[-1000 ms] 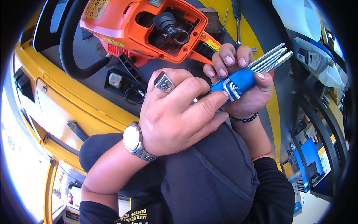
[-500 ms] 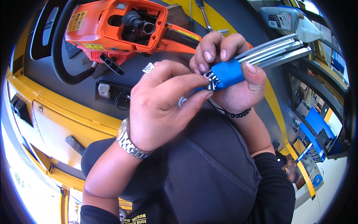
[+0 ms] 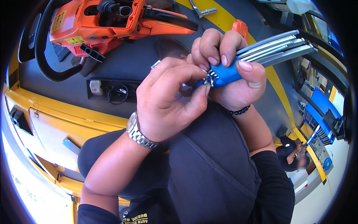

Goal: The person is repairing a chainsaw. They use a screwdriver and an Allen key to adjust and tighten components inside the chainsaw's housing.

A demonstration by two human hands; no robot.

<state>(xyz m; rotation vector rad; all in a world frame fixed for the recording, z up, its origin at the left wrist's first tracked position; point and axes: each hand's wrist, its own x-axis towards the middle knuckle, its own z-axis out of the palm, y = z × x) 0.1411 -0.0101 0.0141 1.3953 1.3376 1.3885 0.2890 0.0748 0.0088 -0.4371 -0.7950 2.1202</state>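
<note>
My right hand [image 3: 238, 91], with a black bead bracelet at the wrist, is wrapped round the blue holder [image 3: 225, 72] of a hex key set. Several long silver hex keys [image 3: 276, 46] fan out of it toward the upper right. At the holder's other end stick out the short bent ends. My left hand [image 3: 167, 97], wearing a ring and a metal watch [image 3: 140, 134], pinches one short hex key end [image 3: 207, 80] between thumb and forefinger. The fingertips partly hide that end.
An orange chainsaw [image 3: 78, 30] with its top uncovered lies at the upper left. Beyond my hands are a socket wrench [image 3: 203, 13] and an orange part [image 3: 240, 27]. A black tray [image 3: 128, 98] holds a coiled cable. Another person [image 3: 292, 155] is at far right.
The view has shifted, so the chainsaw sits further up and left and the orange part shows. My left hand has turned slightly, still pinching at the short ends; my right keeps its grip.
</note>
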